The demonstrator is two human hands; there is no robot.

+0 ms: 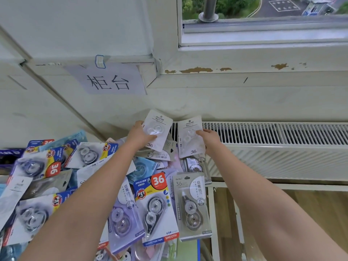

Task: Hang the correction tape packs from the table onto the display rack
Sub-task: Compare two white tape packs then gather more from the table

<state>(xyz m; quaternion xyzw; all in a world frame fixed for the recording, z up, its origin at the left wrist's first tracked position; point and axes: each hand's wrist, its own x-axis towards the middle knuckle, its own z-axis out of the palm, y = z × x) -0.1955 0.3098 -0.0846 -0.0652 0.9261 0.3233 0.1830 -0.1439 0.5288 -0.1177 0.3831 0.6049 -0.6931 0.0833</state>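
Two white packs are being held up at the far edge of the pile: one (157, 131) tilting right, the other (190, 137) nearly upright beside it, each showing a clear dispenser and "36". Many more packs (156, 210) are lying jumbled, overlapping, on the counter.

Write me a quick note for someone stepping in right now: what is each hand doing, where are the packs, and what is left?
Left hand: grips a white correction tape pack, lifted above the pile.
Right hand: grips a second white pack, beside the first.
Pile of packs: many assorted packs lie heaped on the table, overlapping.
Done: two packs picked up.
Left: the display rack is not in view; hang these two on it, then work through the pile.
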